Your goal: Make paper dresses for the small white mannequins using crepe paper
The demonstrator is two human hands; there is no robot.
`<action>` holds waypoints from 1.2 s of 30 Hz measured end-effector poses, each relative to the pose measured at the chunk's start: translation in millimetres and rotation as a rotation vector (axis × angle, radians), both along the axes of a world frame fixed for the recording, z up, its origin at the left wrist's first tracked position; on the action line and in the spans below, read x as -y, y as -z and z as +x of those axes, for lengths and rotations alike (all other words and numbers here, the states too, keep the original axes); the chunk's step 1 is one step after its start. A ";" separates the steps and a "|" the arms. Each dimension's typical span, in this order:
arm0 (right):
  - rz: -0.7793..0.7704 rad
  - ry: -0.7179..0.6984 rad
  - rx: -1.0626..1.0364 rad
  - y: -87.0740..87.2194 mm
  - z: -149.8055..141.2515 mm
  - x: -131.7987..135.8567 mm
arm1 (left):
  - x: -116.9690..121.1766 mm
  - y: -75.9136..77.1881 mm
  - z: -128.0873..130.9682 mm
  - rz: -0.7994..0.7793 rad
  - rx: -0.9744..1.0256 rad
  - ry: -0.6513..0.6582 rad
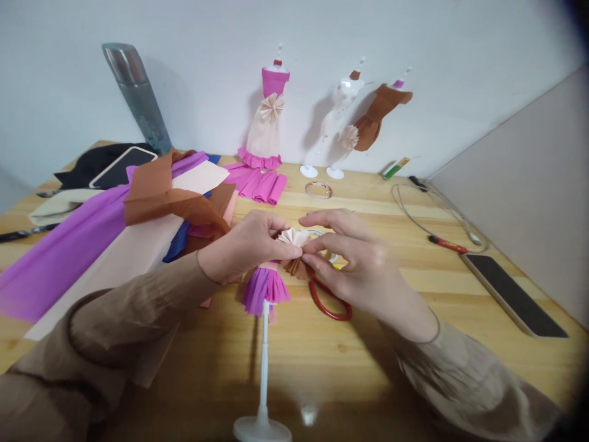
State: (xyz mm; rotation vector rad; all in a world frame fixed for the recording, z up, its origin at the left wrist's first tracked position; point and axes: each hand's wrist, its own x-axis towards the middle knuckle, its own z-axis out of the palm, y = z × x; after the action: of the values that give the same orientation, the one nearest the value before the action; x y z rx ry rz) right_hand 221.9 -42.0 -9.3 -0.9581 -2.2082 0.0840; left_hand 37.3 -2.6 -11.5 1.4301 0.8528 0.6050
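Note:
My left hand (246, 245) and my right hand (356, 261) meet at the table's centre, both pinched on a small pleated beige paper fan (294, 236). Brown pleated paper (294, 267) hangs just under it. Below is a purple pleated paper skirt (265, 290) on a small mannequin with a white stand (263, 393) whose round base sits at the table's near edge. Red-handled scissors (327, 304) lie under my right hand.
Purple, beige, brown and blue paper sheets (115, 239) lie at left, folded pink paper (260, 182) behind. Three dressed mannequins (267, 123) stand at the wall with a steel bottle (138, 98). A tape ring (318, 189), cable (432, 215) and two phones (513, 294) lie around.

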 end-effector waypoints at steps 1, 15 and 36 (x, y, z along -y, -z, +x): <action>-0.006 0.003 0.001 0.4 0.2 -0.3 | 0.1 0.5 0.5 0.010 -0.009 -0.008; -0.082 -0.057 -0.077 1.8 6.4 -4.4 | 0.8 -2.8 -0.3 -0.105 0.077 0.030; -0.359 -0.098 -0.269 -3.0 8.1 -8.6 | 2.4 -5.1 -0.4 -0.039 0.054 0.034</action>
State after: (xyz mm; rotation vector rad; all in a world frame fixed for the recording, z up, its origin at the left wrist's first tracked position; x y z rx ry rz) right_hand 229.9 -33.3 -6.3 -0.9621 -2.0233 0.6364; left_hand 36.8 -5.0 -6.5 1.3840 0.7923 0.5958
